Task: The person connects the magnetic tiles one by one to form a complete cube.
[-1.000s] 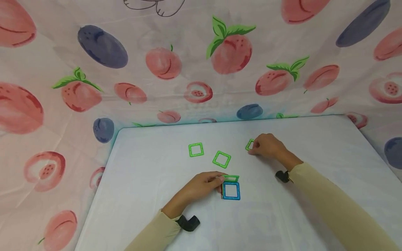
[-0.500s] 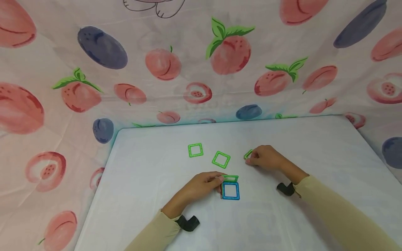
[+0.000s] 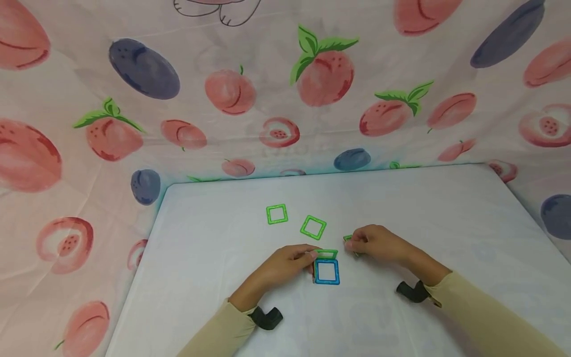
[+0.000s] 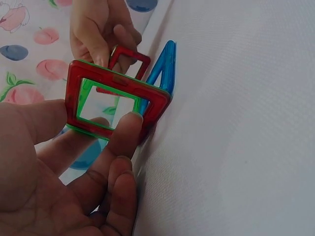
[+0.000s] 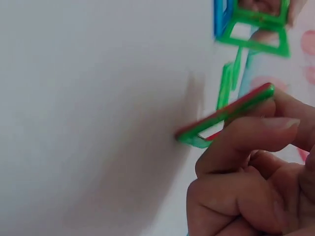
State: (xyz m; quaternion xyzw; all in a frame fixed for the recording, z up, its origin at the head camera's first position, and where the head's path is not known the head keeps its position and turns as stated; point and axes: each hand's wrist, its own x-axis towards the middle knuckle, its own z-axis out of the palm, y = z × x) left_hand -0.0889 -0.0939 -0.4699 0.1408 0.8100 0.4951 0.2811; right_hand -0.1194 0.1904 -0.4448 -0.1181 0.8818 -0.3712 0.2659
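My left hand point(image 3: 285, 265) holds a small group of joined magnetic tiles by its left side. The group includes a blue square tile point(image 3: 327, 282) standing towards me, a green tile point(image 3: 326, 257) slanting behind it, and a red-and-green tile point(image 4: 118, 78) between my thumb and fingers in the left wrist view. Just right of the group, my right hand point(image 3: 379, 243) pinches another square tile point(image 5: 241, 104), green with a red edge, between thumb and fingers. It is tilted over the table, and the fingers hide part of it.
Two loose green square tiles lie farther back on the white table point(image 3: 214, 233): one point(image 3: 268, 215) at the left, the other point(image 3: 317, 219) nearer the group. A fruit-print cloth point(image 3: 187, 89) hangs behind and at the sides. Each wrist wears a black strap mount point(image 3: 266, 318).
My right hand has come towards me and slightly left with its tile, turning it more edge-on, closer to the group. My left hand and the joined tiles stay in place.
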